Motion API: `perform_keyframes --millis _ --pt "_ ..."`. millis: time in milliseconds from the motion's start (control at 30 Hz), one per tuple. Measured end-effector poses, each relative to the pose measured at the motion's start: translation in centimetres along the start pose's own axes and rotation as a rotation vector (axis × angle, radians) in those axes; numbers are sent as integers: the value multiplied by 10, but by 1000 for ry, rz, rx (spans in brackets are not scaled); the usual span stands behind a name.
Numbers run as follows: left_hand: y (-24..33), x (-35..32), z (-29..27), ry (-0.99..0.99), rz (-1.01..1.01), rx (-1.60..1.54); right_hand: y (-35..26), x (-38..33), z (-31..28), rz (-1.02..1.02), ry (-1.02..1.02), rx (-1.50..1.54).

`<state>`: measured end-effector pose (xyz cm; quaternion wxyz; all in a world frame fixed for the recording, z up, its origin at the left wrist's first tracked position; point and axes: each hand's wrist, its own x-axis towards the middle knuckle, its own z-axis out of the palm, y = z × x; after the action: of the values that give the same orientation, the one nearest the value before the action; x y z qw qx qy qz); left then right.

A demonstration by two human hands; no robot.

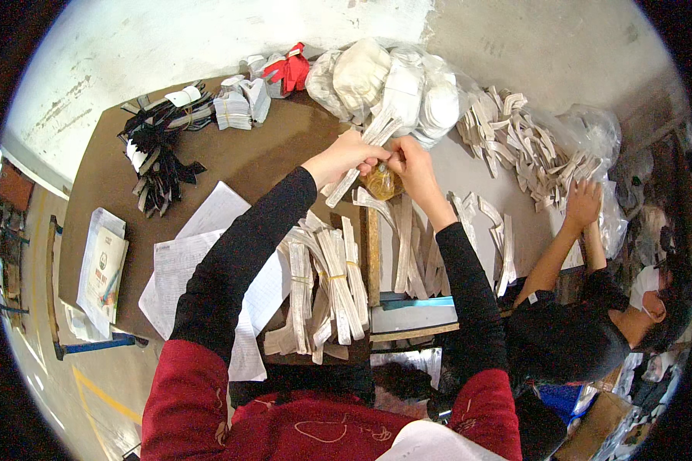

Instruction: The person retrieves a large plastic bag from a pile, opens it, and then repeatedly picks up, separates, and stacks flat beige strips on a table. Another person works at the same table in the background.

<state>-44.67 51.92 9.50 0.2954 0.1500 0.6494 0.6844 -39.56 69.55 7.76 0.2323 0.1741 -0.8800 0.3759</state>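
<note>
Over the middle of the table my left hand (351, 156) is wrapped round a bundle of flat off-white strips (382, 129); their ends stick out above and below the fist. My right hand (414, 164) is closed in a pinch right beside it, fingertips almost meeting the left ones. Whatever the right fingers pinch is too small to make out. Just below the two hands lies a clump of yellow rubber bands (382, 184), partly covered by them. Closer to me rest several banded bundles of the same strips (334, 280), between my forearms.
Loose strips (507, 134) are heaped at right, where a co-worker's hands (583, 203) reach in. Clear plastic bags (392, 84) stand against the wall. Black strips (161, 157) and a red glove-like item (288, 71) lie at back left. Paper sheets (178, 269) and a booklet (104, 265) are at left.
</note>
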Motion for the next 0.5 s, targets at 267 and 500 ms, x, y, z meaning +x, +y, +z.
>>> perform_keyframes --millis 267,500 --pt "8 -13 15 173 356 -110 22 18 -2 26 282 -55" --pt "0 12 -35 308 333 424 -6 -15 -7 133 57 -193"
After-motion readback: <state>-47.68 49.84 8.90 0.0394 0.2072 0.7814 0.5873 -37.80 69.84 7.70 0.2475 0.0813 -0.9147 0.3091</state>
